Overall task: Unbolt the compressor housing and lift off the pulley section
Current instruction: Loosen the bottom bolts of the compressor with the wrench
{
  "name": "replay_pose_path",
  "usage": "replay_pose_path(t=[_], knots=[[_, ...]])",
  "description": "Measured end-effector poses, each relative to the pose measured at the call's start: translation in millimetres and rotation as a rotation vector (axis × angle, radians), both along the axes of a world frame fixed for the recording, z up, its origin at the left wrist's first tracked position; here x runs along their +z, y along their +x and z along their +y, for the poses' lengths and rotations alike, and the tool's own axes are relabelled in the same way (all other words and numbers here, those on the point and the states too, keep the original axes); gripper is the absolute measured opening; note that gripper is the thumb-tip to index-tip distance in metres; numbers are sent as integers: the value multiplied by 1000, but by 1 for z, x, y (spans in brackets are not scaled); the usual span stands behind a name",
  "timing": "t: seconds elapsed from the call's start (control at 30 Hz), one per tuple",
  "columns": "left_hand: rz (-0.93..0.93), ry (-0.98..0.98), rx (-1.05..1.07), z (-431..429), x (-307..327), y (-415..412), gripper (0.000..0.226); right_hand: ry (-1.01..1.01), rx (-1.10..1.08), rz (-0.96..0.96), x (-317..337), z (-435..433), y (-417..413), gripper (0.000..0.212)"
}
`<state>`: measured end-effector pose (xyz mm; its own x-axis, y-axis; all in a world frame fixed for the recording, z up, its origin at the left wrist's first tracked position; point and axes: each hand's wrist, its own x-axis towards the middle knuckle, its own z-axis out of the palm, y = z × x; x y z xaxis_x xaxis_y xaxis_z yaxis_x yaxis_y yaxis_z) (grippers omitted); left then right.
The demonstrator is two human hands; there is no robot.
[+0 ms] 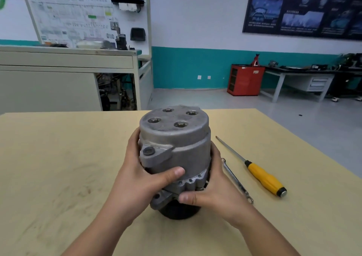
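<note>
Currently the compressor [176, 154] stands on end on the table [58, 158], about midway between the left and right edges. The black pulley [178, 211] is down and the four bolts [180, 124] face up, presumably so the heads can be reached from above. All four look seated.

The left hand [141, 177] wraps the compressor's left side, thumb across the front. The right hand [215, 193] grips lower on the right, thumb just above the pulley. Both clasp it closely, likely to steady or turn it.

The wrench [235, 179] lies just right of the compressor, with the screwdriver [264, 179] beyond it toward the right edge. Neither is held. Judgement: unbolting not yet begun.
</note>
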<state>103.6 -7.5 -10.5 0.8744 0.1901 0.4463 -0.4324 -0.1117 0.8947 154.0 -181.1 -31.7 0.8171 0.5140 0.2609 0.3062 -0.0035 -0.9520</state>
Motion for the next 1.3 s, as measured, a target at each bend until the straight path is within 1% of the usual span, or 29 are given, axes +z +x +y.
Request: replay_pose_path(t=[0.13, 0.37, 0.43, 0.5, 0.57, 0.67, 0.73, 0.83, 0.9, 0.97, 1.0, 1.07, 1.1, 1.13, 1.17, 1.2, 1.27, 1.3], knots=[[-29, -27, 71, -10, -3, -6, 106, -29, 56, -1, -4, -4, 11, 134], [-71, 49, 200, -16, 0, -17, 107, -60, 132, -17, -14, 6, 20, 131], [-80, 62, 251, -15, 1, -17, 105, -72, 165, -12, -12, 12, 22, 134], [-86, 45, 312, -18, 0, -16, 105, -102, 200, -11, -6, 14, 28, 137], [-88, 9, 370, -23, -2, -15, 107, -136, 237, -10, 1, 13, 34, 134], [-66, -15, 444, -31, -6, -14, 113, -191, 252, -48, 9, 8, 40, 121], [-30, -1, 481, -35, -11, -15, 118, -227, 244, -64, 12, 5, 42, 117], [-31, 9, 512, -41, -17, -18, 116, -272, 215, -102, 15, -2, 40, 108], [-34, 39, 513, -44, -19, -19, 116, -347, 179, -164, 20, -12, 36, 95], [-36, 84, 514, -44, -21, -18, 115, -377, 141, -178, 26, -26, 33, 79], [-39, 110, 520, -44, -22, -17, 114, -345, 88, -162, 28, -35, 33, 66], [-39, 156, 528, -44, -24, -16, 111, -217, -107, -149, 31, -53, 35, 35], [-36, 171, 524, -43, -25, -16, 109, -182, -226, -160, 31, -60, 35, 22], [-32, 182, 517, -42, -25, -15, 108, -201, -330, -172, 29, -66, 35, 14], [-27, 191, 509, -41, -25, -15, 108, -275, -402, -184, 26, -69, 35, 10], [-22, 199, 504, -39, -25, -14, 108, -379, -438, -196, 21, -69, 36, 11], [-6, 210, 497, -35, -23, -13, 108, -557, -473, -223, 9, -67, 36, 13], [4, 216, 496, -33, -22, -13, 107, -608, -495, -238, 3, -65, 37, 13]])
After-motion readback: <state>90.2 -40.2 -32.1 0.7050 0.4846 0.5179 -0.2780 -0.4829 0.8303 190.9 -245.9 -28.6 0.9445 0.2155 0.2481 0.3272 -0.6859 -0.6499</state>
